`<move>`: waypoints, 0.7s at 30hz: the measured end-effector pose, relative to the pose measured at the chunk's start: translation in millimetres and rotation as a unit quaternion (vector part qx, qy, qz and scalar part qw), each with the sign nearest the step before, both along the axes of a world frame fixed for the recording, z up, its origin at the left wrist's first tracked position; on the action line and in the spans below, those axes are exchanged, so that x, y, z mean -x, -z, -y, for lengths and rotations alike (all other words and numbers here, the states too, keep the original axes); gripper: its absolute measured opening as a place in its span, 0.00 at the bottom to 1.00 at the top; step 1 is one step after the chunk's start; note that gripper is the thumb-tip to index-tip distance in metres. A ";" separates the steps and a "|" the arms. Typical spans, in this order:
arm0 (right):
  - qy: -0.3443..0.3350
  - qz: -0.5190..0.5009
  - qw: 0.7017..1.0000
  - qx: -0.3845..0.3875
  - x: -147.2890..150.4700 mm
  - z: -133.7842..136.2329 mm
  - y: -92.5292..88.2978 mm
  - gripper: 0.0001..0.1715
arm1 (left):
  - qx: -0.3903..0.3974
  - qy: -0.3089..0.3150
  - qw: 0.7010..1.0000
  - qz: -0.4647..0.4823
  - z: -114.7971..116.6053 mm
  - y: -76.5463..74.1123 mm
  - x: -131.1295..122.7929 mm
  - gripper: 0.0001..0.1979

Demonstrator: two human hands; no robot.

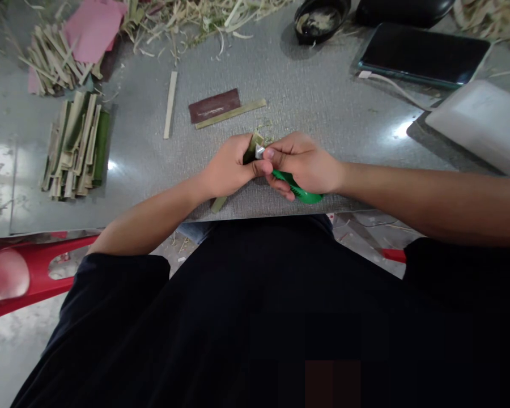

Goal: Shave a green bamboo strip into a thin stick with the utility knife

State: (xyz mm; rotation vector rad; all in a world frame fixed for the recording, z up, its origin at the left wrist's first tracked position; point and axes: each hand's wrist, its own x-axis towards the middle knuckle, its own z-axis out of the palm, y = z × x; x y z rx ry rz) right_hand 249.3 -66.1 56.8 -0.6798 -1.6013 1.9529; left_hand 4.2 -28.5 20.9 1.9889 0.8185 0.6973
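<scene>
My left hand (pixel 229 169) is closed round a short bamboo strip (pixel 218 204), whose ends stick out above and below the fist. My right hand (pixel 302 164) grips a green-handled knife (pixel 306 195); its pale blade rests against the top of the strip, with my thumb pressed beside it. Both hands meet over the near edge of the grey table (pixel 306 96).
A stack of cut bamboo pieces (pixel 77 146) lies at the left, more strips and a pink sheet (pixel 94 29) behind it. A loose pale strip (pixel 170 104), a dark red-brown pad (pixel 215 105), a black bowl (pixel 321 20), a phone (pixel 425 54) and a white block (pixel 484 124) lie farther back. A red chair frame (pixel 34 272) stands lower left.
</scene>
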 end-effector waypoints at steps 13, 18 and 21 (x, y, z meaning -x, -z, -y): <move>0.013 0.015 1.000 0.022 1.6 0.1 -3.4 0.42 | 0.027 0.022 0.999 0.034 -0.8 -4.0 -4.9 0.51; -0.064 -0.018 0.997 0.027 0.2 -4.7 2.2 0.43 | -0.003 0.015 0.999 0.047 -3.5 1.7 -2.1 0.53; -0.052 -0.027 0.998 0.016 0.4 -4.4 5.2 0.41 | 0.012 0.032 0.998 0.056 -4.2 2.5 -2.2 0.53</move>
